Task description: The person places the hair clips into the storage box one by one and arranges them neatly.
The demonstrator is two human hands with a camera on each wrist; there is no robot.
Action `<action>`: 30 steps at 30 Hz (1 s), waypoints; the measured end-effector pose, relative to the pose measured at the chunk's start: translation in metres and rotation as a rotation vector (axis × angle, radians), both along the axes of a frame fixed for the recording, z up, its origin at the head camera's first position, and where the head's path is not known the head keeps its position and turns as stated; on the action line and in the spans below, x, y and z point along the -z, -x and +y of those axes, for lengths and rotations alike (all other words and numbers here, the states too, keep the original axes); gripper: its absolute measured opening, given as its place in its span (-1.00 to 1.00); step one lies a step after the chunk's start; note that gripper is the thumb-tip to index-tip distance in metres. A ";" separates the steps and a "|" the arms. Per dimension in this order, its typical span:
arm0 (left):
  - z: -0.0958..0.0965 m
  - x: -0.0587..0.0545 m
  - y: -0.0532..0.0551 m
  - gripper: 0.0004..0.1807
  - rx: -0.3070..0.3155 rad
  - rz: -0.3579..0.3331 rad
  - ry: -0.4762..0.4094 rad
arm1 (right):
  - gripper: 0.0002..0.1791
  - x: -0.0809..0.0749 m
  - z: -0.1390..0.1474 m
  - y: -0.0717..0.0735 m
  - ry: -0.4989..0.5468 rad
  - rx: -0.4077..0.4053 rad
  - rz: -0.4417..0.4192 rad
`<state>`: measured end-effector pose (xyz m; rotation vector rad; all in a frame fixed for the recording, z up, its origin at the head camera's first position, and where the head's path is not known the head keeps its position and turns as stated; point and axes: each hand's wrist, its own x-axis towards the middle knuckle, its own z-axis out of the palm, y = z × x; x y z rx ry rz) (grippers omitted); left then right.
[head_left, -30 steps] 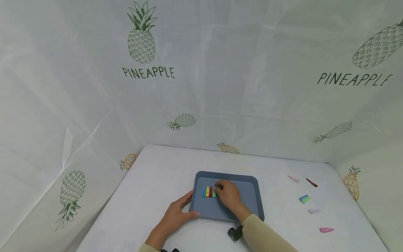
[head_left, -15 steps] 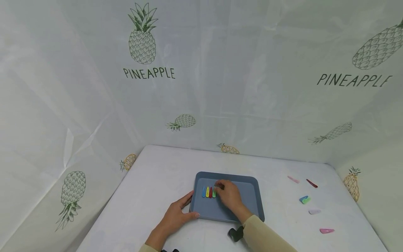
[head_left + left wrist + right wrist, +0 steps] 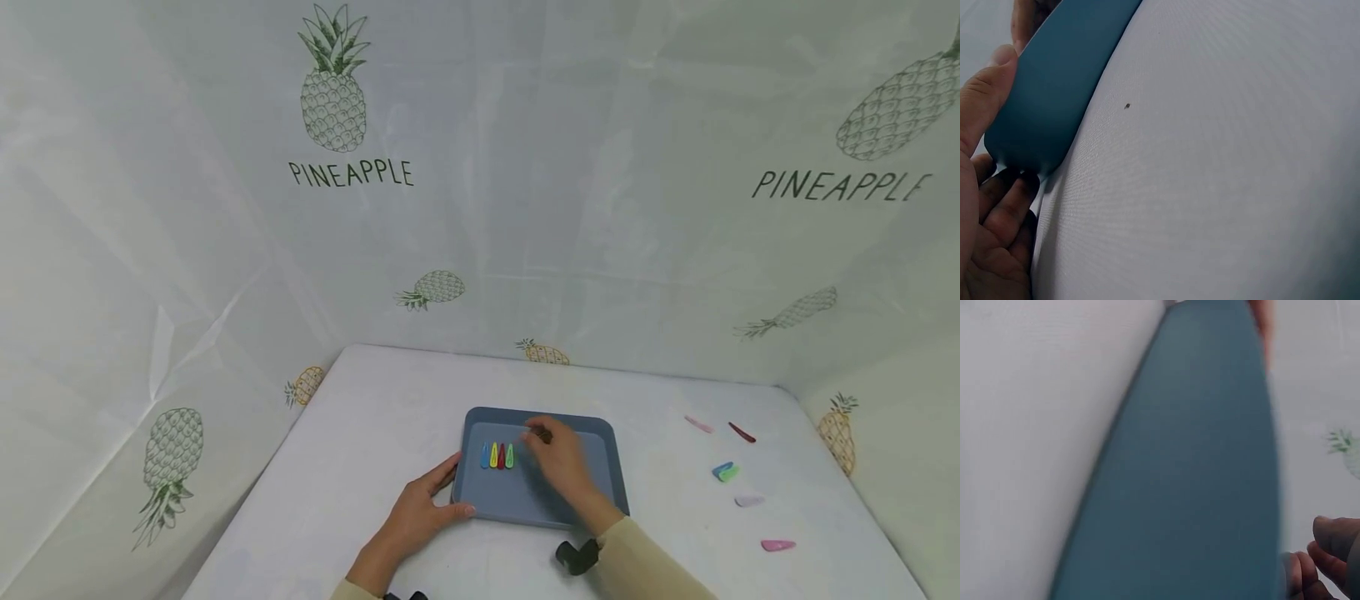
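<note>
A blue-grey tray point(image 3: 517, 508) lies on the white table. On its left half, blue point(image 3: 485, 456), yellow point(image 3: 494, 455), red point(image 3: 502, 457) and green point(image 3: 510, 457) snap hair clips stand side by side in a row, tips pointing away. My left hand point(image 3: 420, 512) holds the tray's near left corner, thumb on the front rim and fingers against the left side. Just right of the green clip, my right hand point(image 3: 558, 458) hovers over the tray with fingers loosely bent and nothing seen between them. In the right wrist view, the tray's outer wall hides the clips.
At the table's right lie more hair clips: light pink point(image 3: 698, 424), dark red point(image 3: 742, 432), blue point(image 3: 722, 468) and green point(image 3: 729, 474) overlapping, pale lilac point(image 3: 748, 501) and bright pink point(image 3: 777, 546). White pineapple-print sheeting point(image 3: 517, 208) rises behind the table.
My right hand has let go of the green clip and moved a little right and back from it. The green clip stays in the row; my left hand has not moved.
</note>
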<state>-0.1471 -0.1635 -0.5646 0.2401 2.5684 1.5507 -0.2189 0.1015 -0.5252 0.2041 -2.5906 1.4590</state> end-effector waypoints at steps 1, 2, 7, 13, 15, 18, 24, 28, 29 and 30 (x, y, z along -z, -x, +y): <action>0.000 0.000 0.000 0.02 0.004 0.009 0.000 | -0.81 -0.003 0.004 -0.001 0.019 0.000 0.013; 0.000 0.000 0.000 0.02 0.002 0.009 0.000 | -0.81 -0.006 0.008 -0.002 0.027 0.007 0.016; 0.001 0.000 0.000 0.03 0.001 0.017 0.000 | -0.78 -0.022 0.036 -0.013 -0.044 0.088 0.047; 0.000 0.001 0.001 0.04 0.001 0.015 0.001 | -0.75 -0.035 0.076 -0.031 -0.119 0.197 0.107; 0.000 0.002 0.001 0.04 0.001 0.015 0.002 | -0.74 -0.037 0.090 -0.036 -0.136 0.237 0.117; 0.000 0.003 0.001 0.04 0.000 0.018 -0.002 | -0.72 -0.037 0.113 -0.044 -0.152 0.294 0.121; 0.000 0.004 0.000 0.04 0.003 0.017 -0.013 | -0.70 -0.035 0.157 -0.061 -0.213 0.420 0.137; 0.000 0.004 0.001 0.04 0.006 0.008 -0.021 | -0.65 -0.032 0.189 -0.076 -0.246 0.485 0.108; 0.000 0.003 0.001 0.04 0.007 0.006 -0.024 | -0.63 -0.032 0.197 -0.079 -0.256 0.495 0.088; 0.000 0.003 0.001 0.03 0.006 0.004 -0.026 | -0.60 -0.031 0.205 -0.083 -0.270 0.511 0.070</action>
